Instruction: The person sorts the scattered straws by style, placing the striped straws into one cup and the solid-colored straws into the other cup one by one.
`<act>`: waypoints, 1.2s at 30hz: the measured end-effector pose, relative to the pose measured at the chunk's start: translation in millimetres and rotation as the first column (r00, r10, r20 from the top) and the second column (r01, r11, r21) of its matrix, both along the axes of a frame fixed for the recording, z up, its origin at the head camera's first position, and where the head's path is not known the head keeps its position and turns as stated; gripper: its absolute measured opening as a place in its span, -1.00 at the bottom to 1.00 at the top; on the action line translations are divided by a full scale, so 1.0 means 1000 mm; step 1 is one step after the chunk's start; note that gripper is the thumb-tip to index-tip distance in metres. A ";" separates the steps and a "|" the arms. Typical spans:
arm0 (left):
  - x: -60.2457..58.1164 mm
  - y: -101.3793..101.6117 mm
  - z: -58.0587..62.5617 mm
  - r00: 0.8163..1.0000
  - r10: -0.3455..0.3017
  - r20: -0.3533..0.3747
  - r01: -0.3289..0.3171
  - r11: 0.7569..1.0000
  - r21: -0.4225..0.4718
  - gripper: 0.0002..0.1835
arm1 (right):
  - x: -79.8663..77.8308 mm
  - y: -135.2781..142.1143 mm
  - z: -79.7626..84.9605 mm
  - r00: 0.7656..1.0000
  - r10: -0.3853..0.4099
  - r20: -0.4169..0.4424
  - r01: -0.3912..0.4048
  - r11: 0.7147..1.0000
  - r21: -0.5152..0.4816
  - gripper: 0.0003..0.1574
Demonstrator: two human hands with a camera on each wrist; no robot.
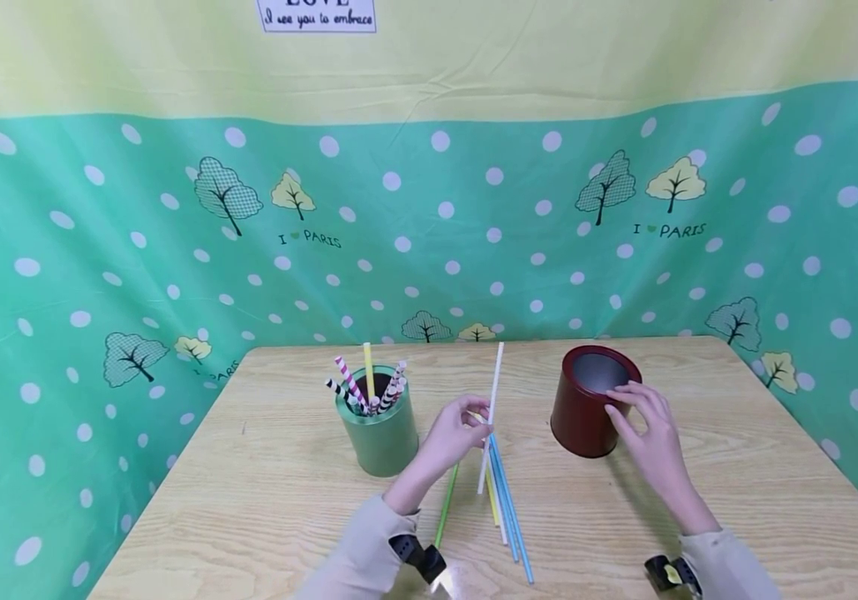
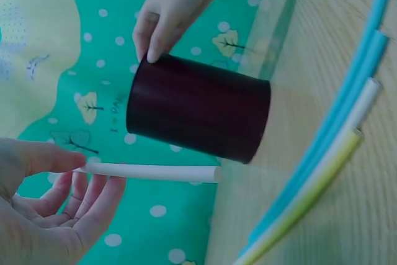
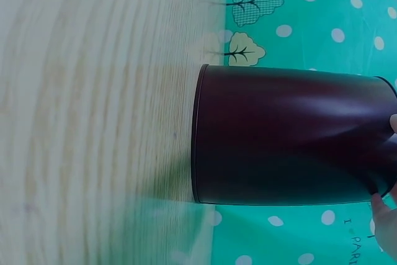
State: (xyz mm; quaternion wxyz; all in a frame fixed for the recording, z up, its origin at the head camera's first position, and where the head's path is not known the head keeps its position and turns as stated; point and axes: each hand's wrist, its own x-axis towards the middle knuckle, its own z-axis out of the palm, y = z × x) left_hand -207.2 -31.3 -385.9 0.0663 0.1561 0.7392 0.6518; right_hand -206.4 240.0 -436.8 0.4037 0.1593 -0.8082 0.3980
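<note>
My left hand (image 1: 453, 433) pinches a white straw (image 1: 496, 383) between thumb and fingers, holding it nearly upright above the table. In the left wrist view the white straw (image 2: 155, 172) points toward a dark red cylindrical canister (image 2: 198, 110). That canister (image 1: 586, 417) stands upright and open-topped on the right, its visible interior grey. At its near right rim my right hand (image 1: 650, 433) grips the edge with thumb and fingers. Several loose straws lie below the left hand: blue straws (image 1: 513, 508), a yellow straw (image 1: 492, 500), another white one, and a green straw (image 1: 447, 508).
A green canister (image 1: 384, 442) on the left holds striped straws (image 1: 350, 379) and a yellow straw (image 1: 369, 367). The wooden table (image 1: 249, 500) ends at a green polka-dot cloth (image 1: 474, 250) hanging behind and along the sides.
</note>
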 end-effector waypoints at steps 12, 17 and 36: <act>-0.007 0.016 0.009 0.998 -0.029 -0.062 0.031 0.999 0.035 -0.71 | 0.000 0.000 -0.002 1.000 0.003 -0.007 -0.003 1.000 0.023 -0.67; 0.002 0.024 0.033 0.996 -0.015 -0.092 0.020 0.998 0.062 -0.77 | 0.000 -0.001 -0.001 1.000 -0.001 -0.025 0.001 1.000 0.025 -0.65; 0.000 0.053 0.063 0.982 0.037 -0.183 0.003 0.978 0.210 -0.82 | 0.001 -0.002 0.001 0.999 -0.004 -0.042 0.005 1.000 0.013 -0.61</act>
